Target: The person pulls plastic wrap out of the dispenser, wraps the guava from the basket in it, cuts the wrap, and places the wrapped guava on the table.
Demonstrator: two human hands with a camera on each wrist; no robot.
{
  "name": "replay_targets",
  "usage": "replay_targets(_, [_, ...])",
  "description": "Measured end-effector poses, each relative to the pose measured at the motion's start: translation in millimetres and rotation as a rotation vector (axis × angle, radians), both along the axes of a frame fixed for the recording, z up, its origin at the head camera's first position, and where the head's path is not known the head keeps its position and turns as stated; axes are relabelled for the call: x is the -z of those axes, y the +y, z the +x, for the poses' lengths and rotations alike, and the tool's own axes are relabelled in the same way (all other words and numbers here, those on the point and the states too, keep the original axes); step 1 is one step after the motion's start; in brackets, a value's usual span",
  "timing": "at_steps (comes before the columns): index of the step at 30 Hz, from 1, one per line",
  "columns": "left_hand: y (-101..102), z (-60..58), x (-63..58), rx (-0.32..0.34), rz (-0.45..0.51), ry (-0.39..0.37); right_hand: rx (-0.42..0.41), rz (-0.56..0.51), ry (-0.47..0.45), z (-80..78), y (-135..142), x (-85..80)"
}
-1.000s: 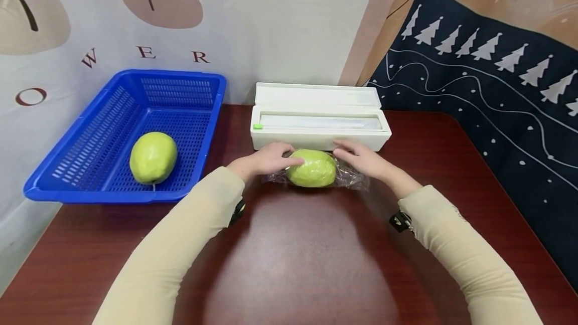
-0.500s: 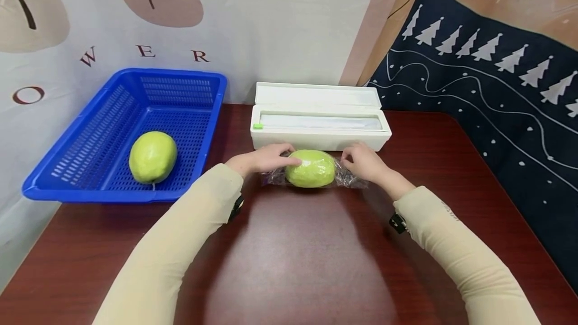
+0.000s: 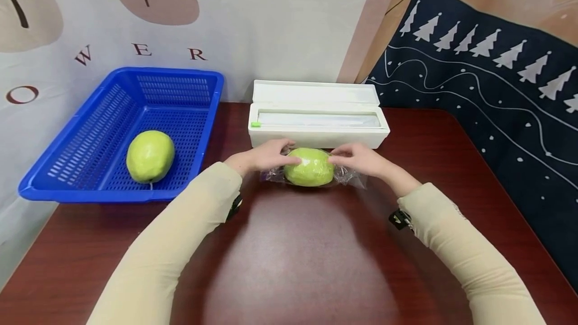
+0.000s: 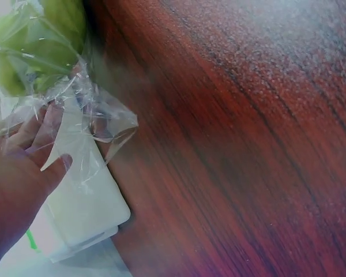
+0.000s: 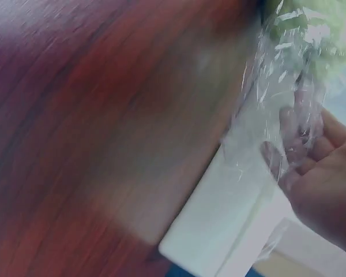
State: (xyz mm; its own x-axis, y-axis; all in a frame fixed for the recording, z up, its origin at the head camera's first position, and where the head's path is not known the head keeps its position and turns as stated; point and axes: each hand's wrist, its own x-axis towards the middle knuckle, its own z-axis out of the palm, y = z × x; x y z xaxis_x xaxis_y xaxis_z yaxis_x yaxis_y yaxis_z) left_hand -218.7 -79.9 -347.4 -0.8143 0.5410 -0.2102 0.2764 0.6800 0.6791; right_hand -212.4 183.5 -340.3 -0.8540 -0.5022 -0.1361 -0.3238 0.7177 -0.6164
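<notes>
A yellow-green, guava-like fruit [image 3: 309,167] lies on its side on the table, covered in clear plastic wrap. Loose wrap [image 3: 349,176] bunches out at both of its ends. My left hand [image 3: 267,156] is at the fruit's left end, its thumb along the near side and the other fingers toward the back. From the opposite end my right hand [image 3: 361,159] touches it with relaxed fingers. In the left wrist view the fingers [image 4: 46,124] are extended against the crinkled film. The right wrist view shows fingers [image 5: 288,124] seen through the film beneath the fruit.
Just behind the fruit stands a white plastic-wrap dispenser box [image 3: 318,137], lid raised, with a green slider [image 3: 256,124]. To the left, a blue basket [image 3: 205,157] holds another such fruit [image 3: 150,157]. A patterned cloth wall borders the dark red table [image 3: 293,265] behind.
My right hand first draws its fingers together over the wrap on the right, then spreads them again with the thumb at the fruit's right end. The left hand stays nearly in place.
</notes>
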Motion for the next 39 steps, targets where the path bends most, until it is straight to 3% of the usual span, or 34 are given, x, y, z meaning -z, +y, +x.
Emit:
replay_targets(5, [-0.4,1.2,-2.5,-0.006,-0.017,-0.012,-0.085,0.056,-0.016,4.8,-11.3,-1.1])
replay_targets(14, [0.6,2.6,-4.0,-0.037,-0.006,-0.045,-0.031,0.016,-0.051,-0.5,-11.5,4.7])
replay_targets(20, [1.8,1.2,-2.5,-0.035,-0.063,-0.040,-0.022,-0.001,0.065,1.5,-14.8,3.2])
replay_targets(24, [2.0,0.7,-3.9,-0.037,-0.063,-0.069,-0.107,0.068,0.160,3.8,-17.0,0.7])
replay_targets(29, [1.2,0.6,-3.8,-0.020,-0.059,-0.069,-0.219,0.076,0.136,4.9,-16.5,0.1])
replay_targets(36, [3.3,3.5,-4.3,-0.003,-0.085,-0.048,-0.208,0.033,0.093,1.6,-12.5,1.4])
replay_targets(39, [3.5,3.4,-5.0,0.003,-0.089,-0.032,-0.204,0.061,0.128,2.3,-12.0,1.5])
